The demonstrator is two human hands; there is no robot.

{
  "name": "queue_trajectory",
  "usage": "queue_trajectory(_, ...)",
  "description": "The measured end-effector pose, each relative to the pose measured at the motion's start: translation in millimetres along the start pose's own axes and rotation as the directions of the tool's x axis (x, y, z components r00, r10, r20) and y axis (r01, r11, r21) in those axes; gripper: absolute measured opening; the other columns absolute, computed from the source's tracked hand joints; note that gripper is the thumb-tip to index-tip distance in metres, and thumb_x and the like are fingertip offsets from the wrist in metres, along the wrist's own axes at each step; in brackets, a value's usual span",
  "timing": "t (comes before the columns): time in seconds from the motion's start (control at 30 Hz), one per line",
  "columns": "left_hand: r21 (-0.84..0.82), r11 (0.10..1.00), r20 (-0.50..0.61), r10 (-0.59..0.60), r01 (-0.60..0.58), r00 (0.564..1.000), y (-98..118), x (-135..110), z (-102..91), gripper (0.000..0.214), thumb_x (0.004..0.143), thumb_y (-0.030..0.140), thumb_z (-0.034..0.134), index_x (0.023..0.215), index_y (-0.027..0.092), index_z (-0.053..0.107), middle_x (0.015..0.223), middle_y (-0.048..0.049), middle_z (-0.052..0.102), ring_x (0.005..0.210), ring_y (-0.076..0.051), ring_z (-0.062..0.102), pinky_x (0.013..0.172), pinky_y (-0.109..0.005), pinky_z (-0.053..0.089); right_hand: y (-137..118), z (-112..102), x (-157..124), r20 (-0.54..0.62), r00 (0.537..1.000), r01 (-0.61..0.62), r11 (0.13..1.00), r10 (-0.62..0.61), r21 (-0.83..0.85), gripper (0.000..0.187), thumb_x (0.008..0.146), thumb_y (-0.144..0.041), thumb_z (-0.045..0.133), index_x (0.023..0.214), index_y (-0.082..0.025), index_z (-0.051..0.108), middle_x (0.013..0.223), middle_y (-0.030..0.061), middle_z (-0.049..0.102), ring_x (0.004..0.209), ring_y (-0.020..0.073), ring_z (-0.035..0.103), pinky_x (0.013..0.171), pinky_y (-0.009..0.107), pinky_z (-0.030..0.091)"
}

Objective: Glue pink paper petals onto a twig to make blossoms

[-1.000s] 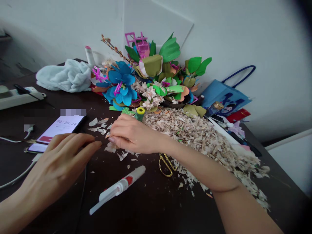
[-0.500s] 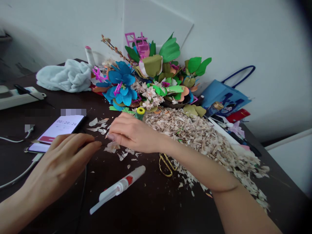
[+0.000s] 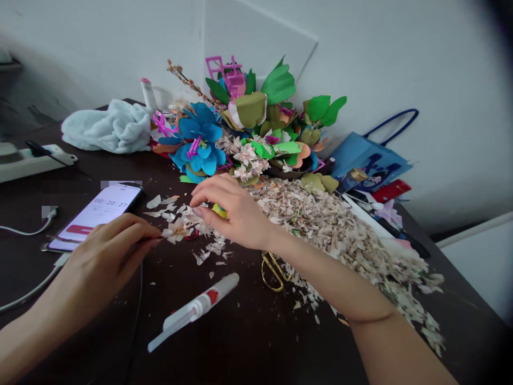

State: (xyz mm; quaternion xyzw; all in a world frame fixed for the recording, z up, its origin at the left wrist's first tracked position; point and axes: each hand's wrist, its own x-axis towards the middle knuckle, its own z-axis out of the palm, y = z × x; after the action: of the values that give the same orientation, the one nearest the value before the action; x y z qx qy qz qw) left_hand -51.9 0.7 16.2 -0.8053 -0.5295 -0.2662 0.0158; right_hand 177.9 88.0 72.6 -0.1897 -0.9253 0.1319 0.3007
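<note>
My left hand (image 3: 105, 254) pinches a small pale flower (image 3: 177, 231) by its stem end, thumb and forefinger pressed together just left of its petals. My right hand (image 3: 234, 211) is curled around a green and yellow thread spool (image 3: 219, 210), only partly visible between thumb and fingers. Its fingertips sit a little up and right of the flower, apart from it. Pale petal scraps (image 3: 214, 247) lie beneath both hands. A small red ring-like thing (image 3: 192, 235) shows beside the flower. Below the right wrist rest gold-handled scissors (image 3: 276, 271).
A phone with a running timer (image 3: 100, 211) lies beside my left hand. A glue bottle (image 3: 196, 310) is nearer me. Heaped petal scraps (image 3: 344, 240) spread to the right. Behind stand bright artificial flowers (image 3: 200, 141), a pale blue cloth (image 3: 108, 125) and a blue bag (image 3: 368, 158).
The right hand has moved up and right, away from the left fingers, uncovering the flower. The spool, which stood behind the hand, now shows lower, within its grip. The phone timer advanced one second.
</note>
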Motion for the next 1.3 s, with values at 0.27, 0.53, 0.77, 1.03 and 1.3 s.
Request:
queue_trajectory(0.27, -0.008, 0.999, 0.000, -0.039, 0.039, 0.999, -1, 1, 2.0, 0.022, 0.092, 0.031, 0.040, 0.092, 0.020, 0.058, 0.088, -0.0052, 0.061, 0.077, -0.020, 0.059, 0.068, -0.032, 0.042, -1, 0, -8, -0.101, 0.995, -0.014, 0.998, 0.021, 0.068, 0.012, 0.094, -0.018, 0.044, 0.091, -0.018, 0.056, 0.101, 0.0069, 0.064, 0.103, 0.0174, 0.055, 0.092, 0.039, 0.042)
queue_trajectory(0.53, 0.077, 0.976, 0.005, -0.203, 0.202, 0.979, -11, 1, 11.8, 0.034, 0.091, 0.043, 0.036, 0.087, 0.019, 0.061, 0.084, -0.0072, 0.064, 0.073, -0.023, 0.060, 0.066, -0.034, 0.042, 1, 1, -49, -0.178, 0.963, -0.171, 0.969, 0.202, 0.178, 0.014, 0.092, -0.015, 0.047, 0.094, -0.018, 0.060, 0.096, 0.0057, 0.065, 0.096, 0.0165, 0.058, 0.089, 0.037, 0.046)
queue_trajectory(0.77, 0.311, 0.920, 0.042, -0.264, 0.238, 0.964, -19, 17, 30.1, 0.037, 0.090, 0.038, 0.031, 0.087, 0.019, 0.062, 0.086, -0.0088, 0.065, 0.080, -0.028, 0.062, 0.067, -0.036, 0.038, 3, 5, -86, -0.179, 0.892, -0.356, 0.889, 0.415, 0.287, 0.015, 0.091, -0.017, 0.048, 0.094, -0.022, 0.062, 0.094, 0.0046, 0.064, 0.094, 0.0181, 0.059, 0.085, 0.037, 0.048)
queue_trajectory(1.03, 0.425, 0.886, 0.147, -0.266, 0.182, 0.953, -18, 28, 51.1, 0.033, 0.093, 0.030, 0.032, 0.088, 0.018, 0.062, 0.090, -0.0106, 0.065, 0.085, -0.029, 0.060, 0.066, -0.036, 0.031, 2, 10, -129, -0.143, 0.789, -0.519, 0.772, 0.598, 0.366, 0.016, 0.092, -0.022, 0.049, 0.093, -0.021, 0.065, 0.094, 0.0053, 0.065, 0.090, 0.0182, 0.060, 0.082, 0.033, 0.046)
queue_trajectory(1.3, 0.444, 0.880, 0.188, -0.274, 0.168, 0.943, -20, 26, 56.8, 0.030, 0.093, 0.033, 0.036, 0.091, 0.018, 0.061, 0.091, -0.0101, 0.065, 0.087, -0.029, 0.059, 0.065, -0.035, 0.033, 0, 15, -152, -0.130, 0.633, -0.594, 0.586, 0.763, 0.551, 0.017, 0.092, -0.031, 0.051, 0.094, -0.022, 0.066, 0.098, 0.0048, 0.066, 0.085, 0.0170, 0.062, 0.079, 0.031, 0.048)
